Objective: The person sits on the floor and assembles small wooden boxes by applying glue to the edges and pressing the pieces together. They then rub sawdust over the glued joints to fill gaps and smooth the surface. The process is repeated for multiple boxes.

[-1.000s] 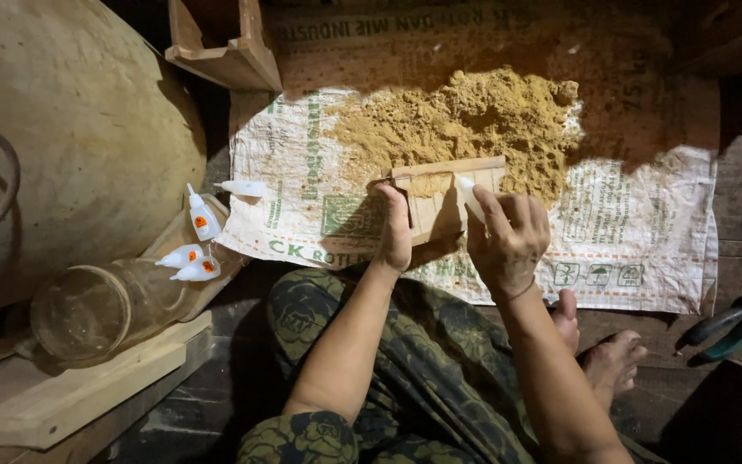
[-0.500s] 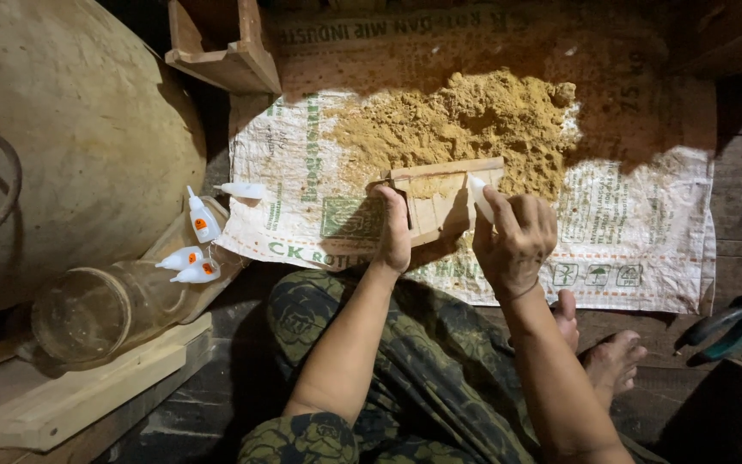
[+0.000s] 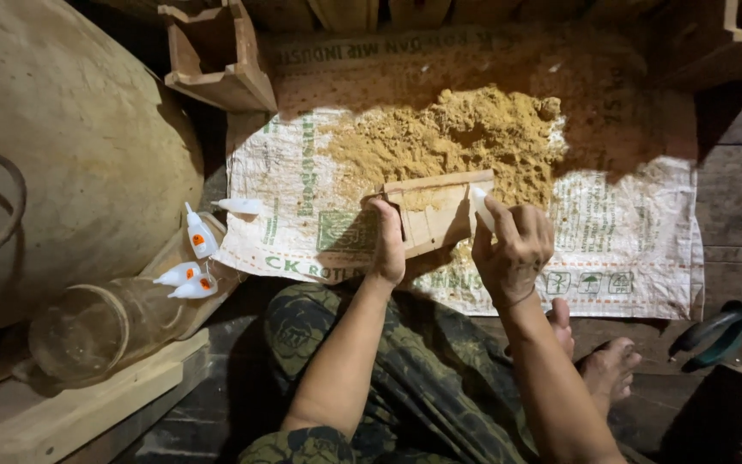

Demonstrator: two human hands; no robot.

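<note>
Both hands stayed on the small wooden box over the printed sack, beside the sawdust pile. Left hand gripped its edge; right hand, barely shifted since a second earlier, pinched a white glue tube against it.

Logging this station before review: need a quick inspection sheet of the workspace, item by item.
Surface: printed woven sack spread flat on dark wooden boards.
Job's things: small wooden box at the edge of a sawdust pile; small white tube against the box.
Clutter: four white glue bottles at the sack's left edge; clear glass jar on its side; green-handled pliers; another wooden box top left.
Grippers: left hand steadies the box; right hand holds the tube.
Cables: dark cord looped on the large rounded tan object.
Surroundings: dim, wooden pieces about; person's bare foot on the boards.
</note>
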